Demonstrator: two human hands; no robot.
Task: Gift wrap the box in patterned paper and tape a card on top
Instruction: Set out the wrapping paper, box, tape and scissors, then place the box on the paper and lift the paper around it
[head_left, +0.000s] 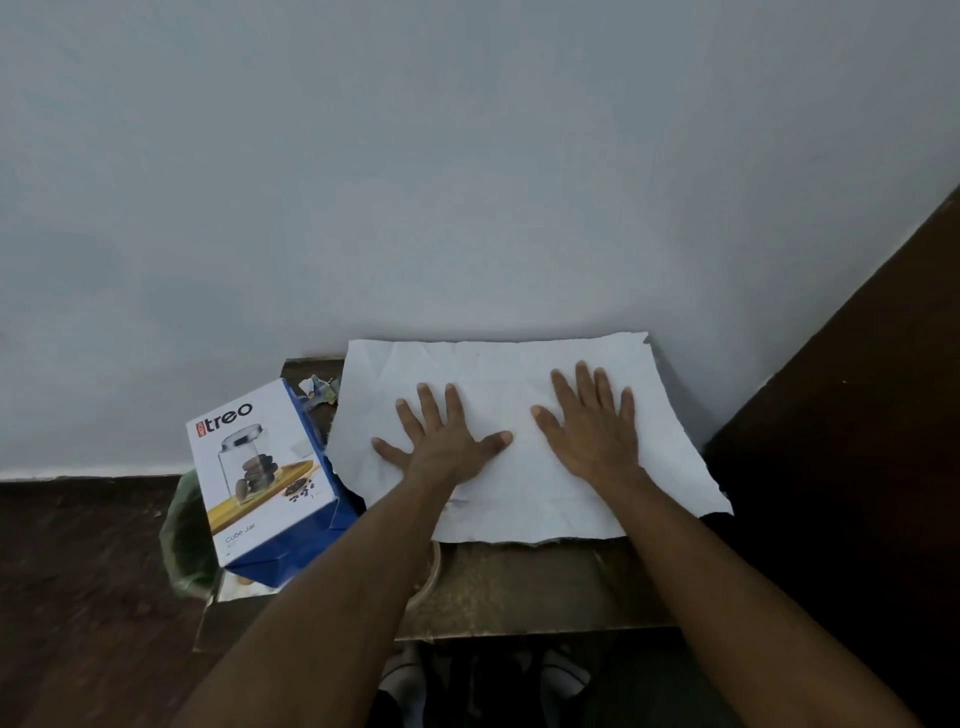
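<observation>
Both hands lie flat, palms down, on the paper (524, 447): the left hand (441, 441) with fingers spread wide and thumb out toward the middle, the right hand (592, 431) with fingers straight and closer together. Neither grip clasps anything; each is released and simply presses the sheet onto the desk (519, 587). The paper shows its plain white side, creased, with a ragged near edge and a torn far right corner. Its far edge meets the wall (467, 182), its right edge runs to the desk's right side and its near right corner overhangs slightly. A bare strip of desk lies between the paper's near edge and the person. The box (262, 475), blue and white with a jar pictured on it, sits tilted just left of the paper at the desk's left edge, partly overhanging, its corner close to the sheet. Behind the box, by the wall, lie small crumpled scraps (319, 389). Something green (182, 535) shows under the box's left side; what it is cannot be told.
</observation>
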